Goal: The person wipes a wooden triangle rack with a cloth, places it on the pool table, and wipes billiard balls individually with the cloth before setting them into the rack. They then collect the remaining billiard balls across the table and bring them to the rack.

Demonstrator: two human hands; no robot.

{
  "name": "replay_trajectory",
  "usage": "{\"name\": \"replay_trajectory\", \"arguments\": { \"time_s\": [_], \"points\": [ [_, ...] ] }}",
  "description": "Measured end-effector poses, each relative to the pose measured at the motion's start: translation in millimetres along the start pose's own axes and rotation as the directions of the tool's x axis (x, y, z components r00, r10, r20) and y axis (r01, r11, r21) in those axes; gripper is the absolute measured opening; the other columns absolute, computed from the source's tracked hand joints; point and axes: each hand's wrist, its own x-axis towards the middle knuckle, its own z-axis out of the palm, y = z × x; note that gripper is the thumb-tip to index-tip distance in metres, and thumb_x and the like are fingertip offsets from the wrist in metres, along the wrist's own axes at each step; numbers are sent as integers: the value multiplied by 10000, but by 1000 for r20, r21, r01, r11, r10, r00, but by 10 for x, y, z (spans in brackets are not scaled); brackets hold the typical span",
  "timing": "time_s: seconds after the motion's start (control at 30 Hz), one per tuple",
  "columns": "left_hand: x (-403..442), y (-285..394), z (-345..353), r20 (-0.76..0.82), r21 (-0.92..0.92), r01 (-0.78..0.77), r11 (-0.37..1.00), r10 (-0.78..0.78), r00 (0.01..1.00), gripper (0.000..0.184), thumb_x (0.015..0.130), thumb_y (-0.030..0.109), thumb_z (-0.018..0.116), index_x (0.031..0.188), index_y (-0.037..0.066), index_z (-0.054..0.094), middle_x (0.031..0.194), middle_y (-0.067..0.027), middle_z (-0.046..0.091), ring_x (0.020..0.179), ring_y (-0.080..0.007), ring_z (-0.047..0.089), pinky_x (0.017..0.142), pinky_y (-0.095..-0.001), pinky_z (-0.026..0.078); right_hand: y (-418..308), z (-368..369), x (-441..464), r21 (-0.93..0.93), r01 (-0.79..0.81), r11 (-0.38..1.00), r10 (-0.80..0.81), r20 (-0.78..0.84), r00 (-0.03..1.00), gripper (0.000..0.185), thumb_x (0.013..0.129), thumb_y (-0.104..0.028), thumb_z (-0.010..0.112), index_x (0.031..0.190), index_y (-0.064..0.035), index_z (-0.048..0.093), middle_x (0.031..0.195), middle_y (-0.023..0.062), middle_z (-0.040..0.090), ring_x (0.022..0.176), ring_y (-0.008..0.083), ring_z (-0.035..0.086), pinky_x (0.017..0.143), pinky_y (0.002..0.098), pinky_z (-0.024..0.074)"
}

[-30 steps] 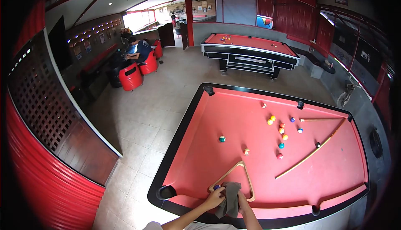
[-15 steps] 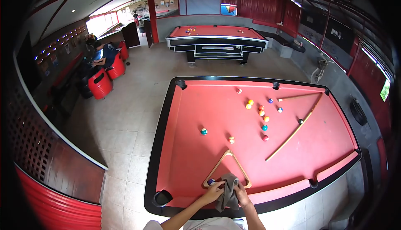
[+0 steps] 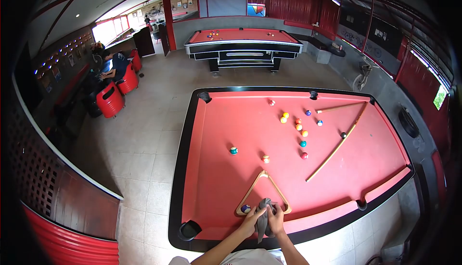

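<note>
Both hands are over the near edge of a red pool table [image 3: 216,135], wrapped round a grey cloth [image 3: 263,222]. My left hand [image 3: 251,220] grips the cloth's left side, and my right hand [image 3: 275,218] its right side. Whether a ball is inside the cloth cannot be made out. Just beyond lies a wooden triangle rack [image 3: 250,189], with a dark purple ball [image 3: 246,208] in its left corner. Farther off are a green-striped ball [image 3: 234,150], an orange-striped ball [image 3: 266,159], a red ball [image 3: 304,156] and a black ball [image 3: 343,135].
Two cues, one long [image 3: 332,155] and one [image 3: 341,107] near the far right corner, lie on the cloth surface. Several other balls are between them and the middle. A second pool table [image 3: 243,48] stands behind. A person [image 3: 119,66] sits among red chairs [image 3: 110,100] at left.
The view has swung to the right. My hands have come closer together, and the cloth is bunched more narrowly between them. More of the purple ball shows.
</note>
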Motion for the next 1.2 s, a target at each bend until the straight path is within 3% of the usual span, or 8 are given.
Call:
{"name": "replay_trajectory", "arguments": {
  "time_s": [0.17, 0.3, 0.47, 0.6, 0.7, 0.77, 1.03, 1.2],
  "points": [
    [-115, 118, -78, 40, 296, -198, 934, 195, 980, 284, 932, 298, 621, 1090, 70, 562, 995, -1, 574, 886, -76, 531, 747, -272, 428, 343, 130, 20, 384, -528, 757, 415, 340, 844, 452, 992, -439, 430, 1219, -64, 541, 1121, 90, 598, 1028, 172, 569, 903, 324, 462],
    [-133, 114, 33, 33, 787, -432, 440, 670, 742, 311, 970, 303, 510, 1098, 20, 534, 1028, -175, 530, 939, -312, 545, 835, -406, 427, -35, 281, -83, 460, -722, 517, 406, 611, 679, 569, 976, -534, 368, 1318, -96, 490, 1217, 100, 587, 1099, 222, 579, 966, 372, 461],
    [-107, 62, 201, 180, 942, -334, 44, 772, 610, 378, 945, 313, 523, 1134, -12, 478, 1125, -281, 446, 993, -461, 482, 873, -512, 395, -46, 295, -87, 466, -632, 618, 384, 522, 761, 548, 986, -524, 340, 1275, -97, 526, 1211, 113, 596, 1101, 242, 579, 977, 383, 457],
    [-126, 157, 280, 134, 869, -348, 351, 511, 849, 493, 971, 340, 465, 1184, -104, 459, 1195, -375, 443, 1076, -522, 441, 967, -508, 349, 92, 190, -8, 599, -600, 530, 444, 407, 798, 564, 982, -533, 367, 1264, -77, 544, 1172, 128, 616, 1076, 257, 597, 964, 389, 464],
    [383, -164, -165, 352, 924, -353, -146, 682, 641, 412, 977, 323, 462, 1176, -38, 489, 1199, -314, 447, 1099, -444, 451, 940, -501, 358, -6, 265, -109, 583, -594, 553, 475, 365, 801, 553, 979, -501, 406, 1286, -55, 515, 1204, 119, 601, 1077, 241, 585, 978, 378, 450],
    [147, 413, 304, 5, 919, -256, 299, 641, 768, 366, 982, 307, 459, 1176, 0, 499, 1196, -275, 453, 1110, -408, 445, 948, -491, 352, -72, 282, -153, 558, -608, 564, 521, 331, 787, 482, 996, -404, 400, 1289, -34, 499, 1205, 112, 588, 1086, 225, 573, 970, 377, 448],
    [301, 180, 103, 144, 861, -402, 312, 609, 780, 422, 1007, 355, 382, 1146, -16, 527, 1201, -222, 508, 1156, -400, 444, 1003, -502, 300, 264, 199, 222, 137, -299, 944, 277, 158, 948, 303, 982, -258, 458, 1035, 0, 609, 877, 57, 641, 753, 151, 593, 697, 298, 495],
    [116, 219, -65, 149, 769, -402, 497, 472, 869, 341, 1011, 260, 380, 1096, -36, 527, 1130, -251, 507, 1080, -416, 468, 928, -469, 376, 261, 290, 181, 409, -416, 812, 388, 153, 909, 475, 993, -417, 375, 1107, -26, 620, 933, 79, 646, 817, 132, 595, 765, 307, 489]
  ]
}}
